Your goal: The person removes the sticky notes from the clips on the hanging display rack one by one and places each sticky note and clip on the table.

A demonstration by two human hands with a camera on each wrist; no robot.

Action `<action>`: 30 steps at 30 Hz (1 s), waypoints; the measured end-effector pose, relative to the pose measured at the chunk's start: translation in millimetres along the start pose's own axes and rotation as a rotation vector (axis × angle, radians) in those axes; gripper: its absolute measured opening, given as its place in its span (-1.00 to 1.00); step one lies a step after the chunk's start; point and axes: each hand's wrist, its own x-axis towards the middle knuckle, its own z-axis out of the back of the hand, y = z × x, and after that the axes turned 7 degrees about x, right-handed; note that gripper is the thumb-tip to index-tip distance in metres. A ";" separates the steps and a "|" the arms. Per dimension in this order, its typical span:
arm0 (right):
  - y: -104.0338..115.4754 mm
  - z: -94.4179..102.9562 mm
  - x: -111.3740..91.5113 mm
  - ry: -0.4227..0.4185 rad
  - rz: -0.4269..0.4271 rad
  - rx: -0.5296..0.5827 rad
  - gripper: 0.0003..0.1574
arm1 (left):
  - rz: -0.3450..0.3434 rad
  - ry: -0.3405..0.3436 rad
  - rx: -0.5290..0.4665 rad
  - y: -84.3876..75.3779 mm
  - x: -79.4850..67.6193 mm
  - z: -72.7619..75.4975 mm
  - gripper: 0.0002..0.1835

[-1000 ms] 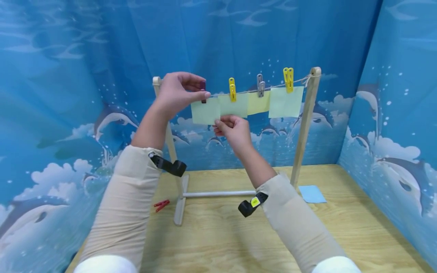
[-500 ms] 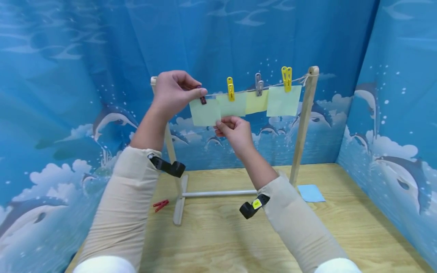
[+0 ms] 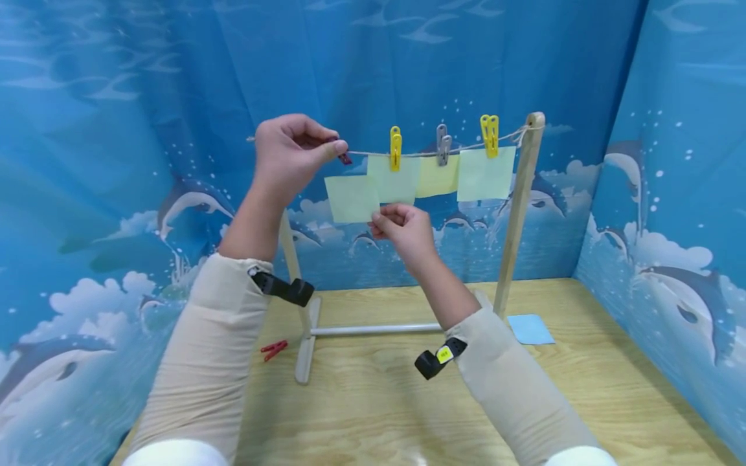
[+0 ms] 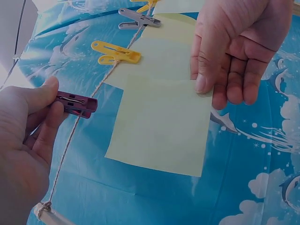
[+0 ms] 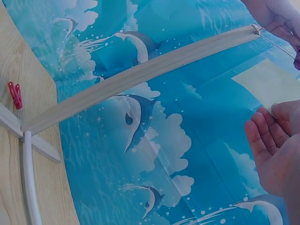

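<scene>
My left hand pinches a maroon clothespin between thumb and fingers. The clothespin's tip end sits at the string. Below and apart from the clothespin, a pale green paper square is held by its lower right corner in the head view. My right hand pinches that corner between thumb and forefinger. Farther along the string, a yellow clothespin holds another pale green square, a grey clothespin a yellow square, and a second yellow clothespin a pale green square.
A wooden post bears the string's right end. The frame's white bottom bar runs low across the wooden table. A red clothespin lies by the left foot, and a blue paper square lies at the right.
The pale green square has come down, away from the maroon clothespin that was at its top edge. My left hand has shifted slightly up and left with the clothespin; my right hand moved slightly down.
</scene>
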 end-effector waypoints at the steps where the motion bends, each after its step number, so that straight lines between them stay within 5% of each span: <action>1: -0.5 0.5 -0.7 0.002 0.002 0.000 -0.71 | -0.003 -0.010 -0.013 0.0 -0.7 0.4 -0.75; 17: -3.0 9.8 -11.7 0.003 0.008 -0.032 -0.77 | -0.030 -0.063 -0.233 3.8 -11.5 6.5 -0.81; 30: -5.2 24.2 -29.8 -0.007 0.004 -0.011 -0.74 | -0.022 -0.066 -0.377 17.7 -40.8 8.6 -0.87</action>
